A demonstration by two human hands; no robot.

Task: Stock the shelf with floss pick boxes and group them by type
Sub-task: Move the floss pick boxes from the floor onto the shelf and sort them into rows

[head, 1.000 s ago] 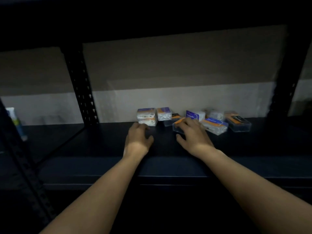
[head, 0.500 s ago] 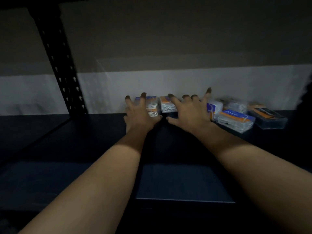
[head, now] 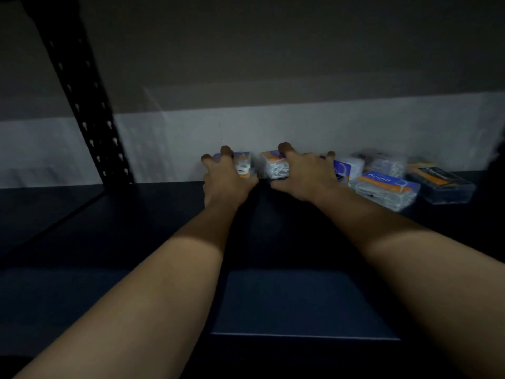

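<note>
Both hands reach to the far edge of a dark shelf [head: 136, 228], where a row of floss pick boxes lies against a pale wall [head: 300, 127].

The left hand [head: 226, 179] lies on the leftmost stack of boxes [head: 243, 165], which is clear with white picks inside and orange and blue labels. Its fingers are curled over the stack's top and left side, gripping it.

The right hand [head: 306, 176] covers the next box [head: 274, 166], which sits just right of the stack and close beside it. Its fingers hook over the box's far top edge and the thumb lies low at the near side, so it is clamped on that box. The 2 hands are near each other but not touching.

Right of the right hand stands a white and blue box [head: 348, 169], partly hidden by the knuckles. Nearer and to the right lies a flat clear box [head: 385, 188] with an orange and blue label reading "Round". Behind it is another clear box [head: 382, 162], blurred. Farthest right lies a dark box [head: 442, 184] with an orange label, tilted off the row's line.

At the far left a black perforated upright [head: 87, 105] of the rack rises from the shelf.
</note>
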